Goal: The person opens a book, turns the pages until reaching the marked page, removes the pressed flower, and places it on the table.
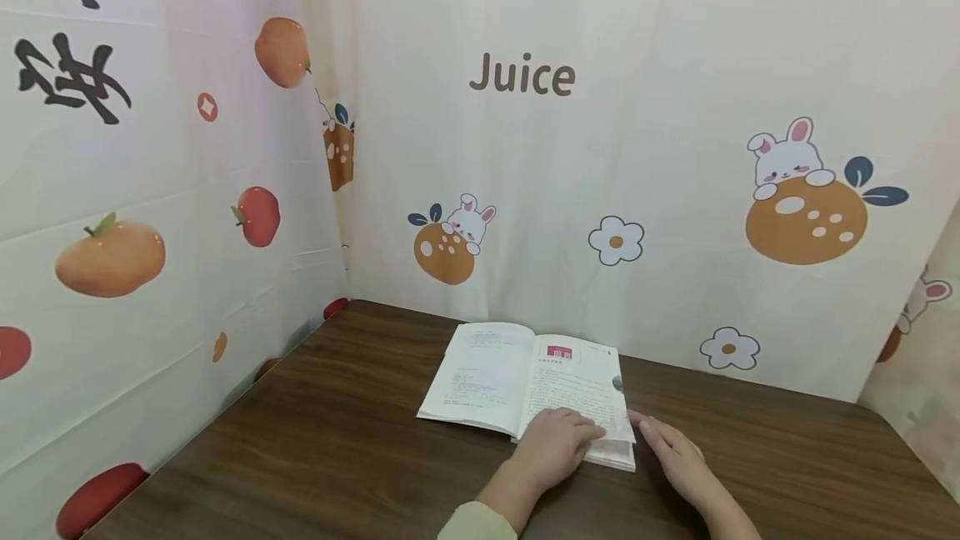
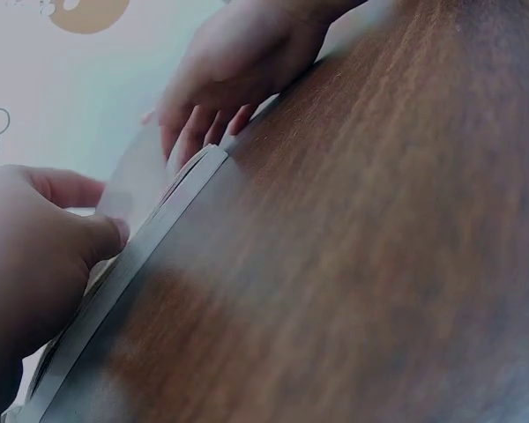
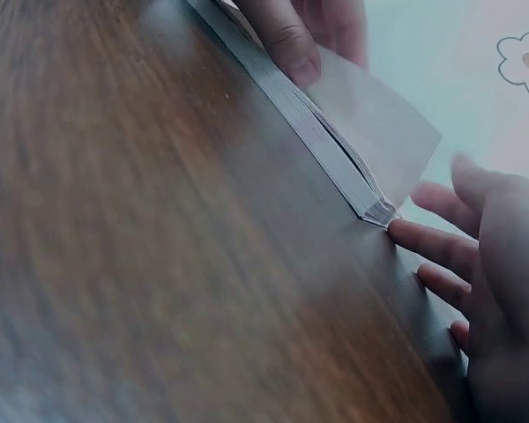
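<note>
left hand (image 1: pixel 558 442) lies flat, fingers relaxed, on the open white paperback book's (image 1: pixel 495 373) right page; right hand (image 1: pixel 675 455), fingers straight, touches its lower right corner, one page lifted there.

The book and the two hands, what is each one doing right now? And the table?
White paperback book: open, flat on table, one page lifted at its right corner.
Left hand: resting on right page, fingers relaxed.
Right hand: open, fingertips touching book's corner.
Dark brown wooden table: bearing the book.
</note>
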A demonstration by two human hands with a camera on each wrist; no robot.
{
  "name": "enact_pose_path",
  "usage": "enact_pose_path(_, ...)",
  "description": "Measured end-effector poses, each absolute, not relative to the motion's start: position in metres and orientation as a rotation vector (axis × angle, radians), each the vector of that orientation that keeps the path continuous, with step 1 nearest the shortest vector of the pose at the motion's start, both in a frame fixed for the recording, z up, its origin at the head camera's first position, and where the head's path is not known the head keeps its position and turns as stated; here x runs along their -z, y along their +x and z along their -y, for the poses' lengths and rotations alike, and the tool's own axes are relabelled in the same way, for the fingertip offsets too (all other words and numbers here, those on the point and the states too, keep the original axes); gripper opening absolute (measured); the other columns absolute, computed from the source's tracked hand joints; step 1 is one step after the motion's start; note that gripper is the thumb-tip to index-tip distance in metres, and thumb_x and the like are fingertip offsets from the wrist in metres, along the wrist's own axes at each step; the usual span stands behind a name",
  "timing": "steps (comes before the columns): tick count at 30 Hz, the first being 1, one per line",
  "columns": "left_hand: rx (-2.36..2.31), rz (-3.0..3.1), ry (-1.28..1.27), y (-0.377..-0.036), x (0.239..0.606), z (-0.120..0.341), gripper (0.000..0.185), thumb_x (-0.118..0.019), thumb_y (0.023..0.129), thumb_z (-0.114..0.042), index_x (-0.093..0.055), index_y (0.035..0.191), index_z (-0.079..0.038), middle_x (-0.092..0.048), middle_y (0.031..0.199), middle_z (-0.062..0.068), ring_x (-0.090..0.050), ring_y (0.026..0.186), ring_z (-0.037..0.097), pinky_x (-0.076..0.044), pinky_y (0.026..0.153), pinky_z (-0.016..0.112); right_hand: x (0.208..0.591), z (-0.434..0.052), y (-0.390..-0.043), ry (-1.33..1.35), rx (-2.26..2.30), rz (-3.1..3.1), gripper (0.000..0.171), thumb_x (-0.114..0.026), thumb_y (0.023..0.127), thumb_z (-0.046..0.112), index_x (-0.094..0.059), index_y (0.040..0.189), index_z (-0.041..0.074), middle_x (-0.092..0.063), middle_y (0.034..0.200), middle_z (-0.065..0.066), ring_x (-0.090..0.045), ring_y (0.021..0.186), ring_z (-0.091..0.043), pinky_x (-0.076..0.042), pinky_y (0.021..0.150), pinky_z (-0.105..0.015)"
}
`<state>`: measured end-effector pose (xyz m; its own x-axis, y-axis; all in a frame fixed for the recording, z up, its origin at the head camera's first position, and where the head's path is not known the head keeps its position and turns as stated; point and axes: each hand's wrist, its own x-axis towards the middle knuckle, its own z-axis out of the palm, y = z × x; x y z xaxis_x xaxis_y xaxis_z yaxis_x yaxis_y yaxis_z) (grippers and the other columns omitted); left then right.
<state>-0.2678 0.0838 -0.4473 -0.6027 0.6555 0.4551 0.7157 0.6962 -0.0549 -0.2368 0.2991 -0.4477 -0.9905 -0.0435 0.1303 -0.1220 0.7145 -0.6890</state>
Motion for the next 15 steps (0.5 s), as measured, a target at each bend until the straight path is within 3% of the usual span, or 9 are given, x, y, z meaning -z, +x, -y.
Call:
enact_pose_path(2, 0.19, 2.405, -1.058, -0.2677, 0.4465, -0.0834, 0.031, -0.059, 0.089, -0.022, -0.064, 0.115, -0.036, -0.062, 0.112, -0.019, -0.054, 0.106, 0.003, -0.042, 0.088, 0.022, 0.4476, -0.2994, -0.2368, 0.137, -1.131, 2.821, 0.047, -0.036, 0.1, 0.035, -0.05, 0.132, 0.004, -0.041, 0.137, -0.025, -0.031, 0.127, -0.046, -0.021, 0.096, -0.066)
enact_pose_path(9, 0.195, 2.222, -1.065, -0.2658, 0.4421, -0.0809, 0.042, -0.063, 0.086, -0.019, -0.058, 0.124, -0.036, -0.057, 0.124, -0.015, -0.048, 0.118, 0.007, -0.042, 0.091, 0.024, 0.4471, -0.2993, -0.2363, 0.107, -1.063, 2.884, 0.054, -0.052, 0.092, 0.042, -0.051, 0.131, 0.005, -0.038, 0.137, -0.03, -0.03, 0.127, -0.049, -0.022, 0.093, -0.07)
enact_pose_path(15, 0.192, 2.091, -1.028, -0.2674, 0.4408, -0.0797, 0.038, -0.068, 0.082, -0.02, -0.062, 0.118, -0.033, -0.057, 0.125, -0.014, -0.047, 0.119, 0.008, -0.042, 0.091, 0.024, 0.4482, -0.2984, -0.2372, 0.121, -1.013, 2.891, 0.056, -0.061, 0.086, 0.044, -0.055, 0.128, 0.008, -0.044, 0.134, -0.027, -0.032, 0.126, -0.047, -0.022, 0.092, -0.07)
